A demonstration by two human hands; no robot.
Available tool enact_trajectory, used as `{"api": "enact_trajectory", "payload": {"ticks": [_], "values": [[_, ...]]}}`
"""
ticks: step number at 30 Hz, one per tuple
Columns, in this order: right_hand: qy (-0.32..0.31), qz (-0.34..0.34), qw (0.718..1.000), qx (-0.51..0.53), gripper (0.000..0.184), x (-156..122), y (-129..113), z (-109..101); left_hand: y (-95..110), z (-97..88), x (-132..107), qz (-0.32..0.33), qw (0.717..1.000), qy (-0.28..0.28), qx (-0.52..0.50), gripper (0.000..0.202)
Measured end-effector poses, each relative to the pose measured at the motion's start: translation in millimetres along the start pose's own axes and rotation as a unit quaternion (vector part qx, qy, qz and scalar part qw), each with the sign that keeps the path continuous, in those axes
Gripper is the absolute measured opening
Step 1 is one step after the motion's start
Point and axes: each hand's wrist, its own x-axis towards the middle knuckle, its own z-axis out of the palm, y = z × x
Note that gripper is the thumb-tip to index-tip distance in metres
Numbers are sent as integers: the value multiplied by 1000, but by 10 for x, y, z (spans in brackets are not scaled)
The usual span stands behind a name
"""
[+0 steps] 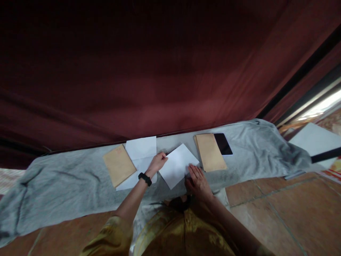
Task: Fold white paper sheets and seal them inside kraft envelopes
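Observation:
A white sheet of paper [177,164] lies tilted on the grey cloth [66,185] in front of me. My left hand [157,162], with a black band on the wrist, pinches the sheet's left edge with curled fingers. My right hand [197,179] rests flat with its fingers stretched out, pressing on the sheet's lower right corner. More white sheets [140,149] lie to the left, under my left forearm.
A brown envelope [118,165] lies left of the white sheets. A stack of brown envelopes [211,152] sits to the right, with a dark phone [223,144] beside it. A dark red curtain [149,67] hangs behind. Tiled floor [279,206] shows at the right.

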Motion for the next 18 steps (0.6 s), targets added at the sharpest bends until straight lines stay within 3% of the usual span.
{"api": "enact_trajectory", "payload": {"ticks": [5, 10, 15, 18], "values": [[-6, -26, 999, 31, 66, 42, -10, 68, -146, 67, -461, -81, 979, 79, -168, 23], [-70, -58, 995, 43, 84, 27, 65, 96, -135, 282, -776, -142, 946, 81, -279, 41], [-76, -73, 993, 50, 82, 2, 224, 96, -92, 384, -906, -158, 945, 84, -275, 32], [-90, -85, 992, 34, 75, 7, 253, 77, -25, 357, -994, -115, 972, 134, -154, 35]]}}
